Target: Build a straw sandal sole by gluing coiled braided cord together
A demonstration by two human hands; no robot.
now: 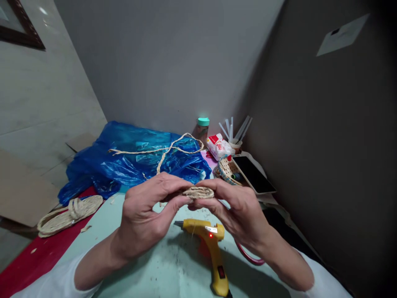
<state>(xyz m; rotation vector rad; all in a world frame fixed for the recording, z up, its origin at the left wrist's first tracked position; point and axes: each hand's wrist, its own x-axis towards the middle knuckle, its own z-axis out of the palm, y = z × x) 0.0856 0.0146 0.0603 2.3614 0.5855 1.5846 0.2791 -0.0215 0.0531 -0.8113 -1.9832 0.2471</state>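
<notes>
A small coil of braided straw (200, 193) is pinched between both hands above the table. My left hand (151, 207) closes thumb and fingers on its left side, and my right hand (237, 207) grips its right side. From behind my left hand a loose straw braid (164, 155) runs up and loops over a blue plastic bag (124, 165). Just below the hands lies a yellow glue gun (214, 248) with a red light on, its nozzle pointing left.
On the left, a woven straw sandal (71, 215) rests on red cloth (34, 256). Toward the back right are a jar with a green lid (203, 122), glue sticks (231, 129), a small basket (228, 169) and a tablet (254, 174). Pale green covering (139, 265) spreads beneath the hands.
</notes>
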